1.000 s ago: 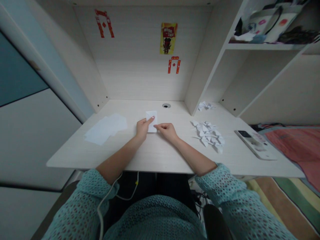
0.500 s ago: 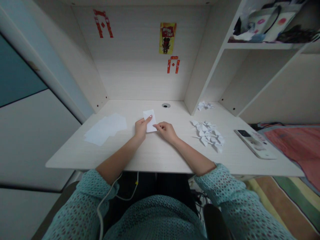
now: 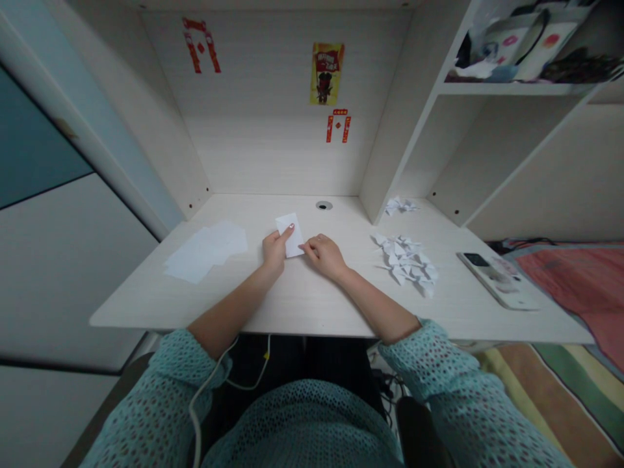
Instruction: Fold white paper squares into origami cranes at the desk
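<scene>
White paper (image 3: 294, 244) sits in left grip (image 3: 274, 249), lower corner at right grip (image 3: 324, 253).

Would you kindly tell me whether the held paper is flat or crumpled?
Flat: the paper in the left hand looks smooth, with straight edges.

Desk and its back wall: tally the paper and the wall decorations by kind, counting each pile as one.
Held white piece: 1
Spread pile of flat sheets: 1
Heaps of folded paper: 2
Red arch-shaped decorations: 2
Yellow poster: 1
Total: 7
</scene>
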